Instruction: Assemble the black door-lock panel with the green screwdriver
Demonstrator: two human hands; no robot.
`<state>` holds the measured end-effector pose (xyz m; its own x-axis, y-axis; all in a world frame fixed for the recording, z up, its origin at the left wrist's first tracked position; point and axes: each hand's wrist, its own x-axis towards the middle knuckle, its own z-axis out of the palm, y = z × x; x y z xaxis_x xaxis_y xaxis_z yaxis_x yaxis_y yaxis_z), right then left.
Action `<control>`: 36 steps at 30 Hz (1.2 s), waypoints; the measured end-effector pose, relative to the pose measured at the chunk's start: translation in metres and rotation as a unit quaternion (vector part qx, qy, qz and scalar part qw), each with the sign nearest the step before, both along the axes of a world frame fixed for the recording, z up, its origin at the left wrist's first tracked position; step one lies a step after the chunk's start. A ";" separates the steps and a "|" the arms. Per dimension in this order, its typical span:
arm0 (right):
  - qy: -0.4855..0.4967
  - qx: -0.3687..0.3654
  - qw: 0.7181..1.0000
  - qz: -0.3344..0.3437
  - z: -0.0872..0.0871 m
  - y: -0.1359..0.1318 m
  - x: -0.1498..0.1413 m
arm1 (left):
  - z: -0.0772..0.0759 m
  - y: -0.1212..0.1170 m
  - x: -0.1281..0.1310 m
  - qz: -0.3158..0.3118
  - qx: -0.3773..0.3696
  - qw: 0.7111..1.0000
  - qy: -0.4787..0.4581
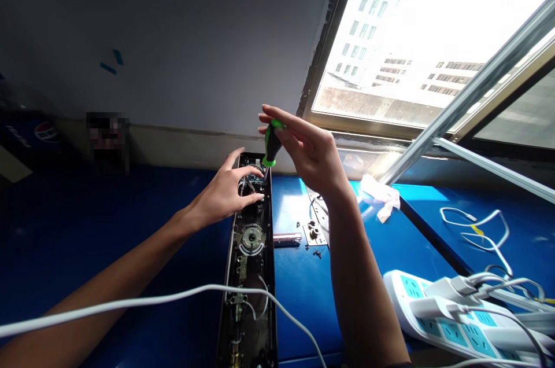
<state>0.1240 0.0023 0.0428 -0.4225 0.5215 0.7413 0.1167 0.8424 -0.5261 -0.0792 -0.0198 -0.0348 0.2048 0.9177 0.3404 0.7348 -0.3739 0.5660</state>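
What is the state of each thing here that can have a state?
Lock panel: open, wires and circuit board exposed
Right hand: raised, gripping screwdriver
Screwdriver: tip pointing down into panel
Left hand: open, on panel's upper end
Power strip: plugs inserted
White cloth: crumpled
Screws: loose on blue table

The only view comes from a camera worn on the person's head, facing forward and angled down across the blue surface (87, 223). It sits close above and behind the left hand (228, 191) and right hand (307, 154), looking along both forearms, with a wall (173, 55) at upper left and a window (381, 38) at upper right.
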 end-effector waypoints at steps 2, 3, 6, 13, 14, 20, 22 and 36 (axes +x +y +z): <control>0.006 0.010 0.999 -0.032 0.000 0.000 0.000 | 0.000 0.000 0.000 0.002 -0.001 1.000 -0.002; 0.011 0.023 0.998 -0.058 -0.001 0.000 0.000 | 0.000 0.000 0.000 0.003 -0.001 1.000 -0.002; 0.017 0.043 0.994 -0.099 -0.001 0.001 0.001 | 0.000 -0.001 0.000 0.004 0.000 1.000 0.000; -0.011 -0.006 1.000 -0.011 0.002 -0.002 0.005 | 0.002 -0.001 0.001 0.008 -0.001 1.000 0.000; -0.009 0.009 0.999 -0.034 0.001 -0.001 0.004 | 0.002 -0.001 0.001 0.007 0.000 1.000 -0.003; -0.015 0.016 0.998 -0.057 0.001 -0.001 0.004 | 0.002 -0.001 0.001 0.005 0.005 1.000 -0.006; -0.041 -0.032 0.999 0.008 0.004 -0.005 0.007 | 0.002 -0.001 0.001 0.004 0.004 1.000 -0.004; -0.047 -0.016 0.998 -0.030 0.004 -0.004 0.006 | 0.003 0.002 0.002 -0.002 0.021 1.000 -0.020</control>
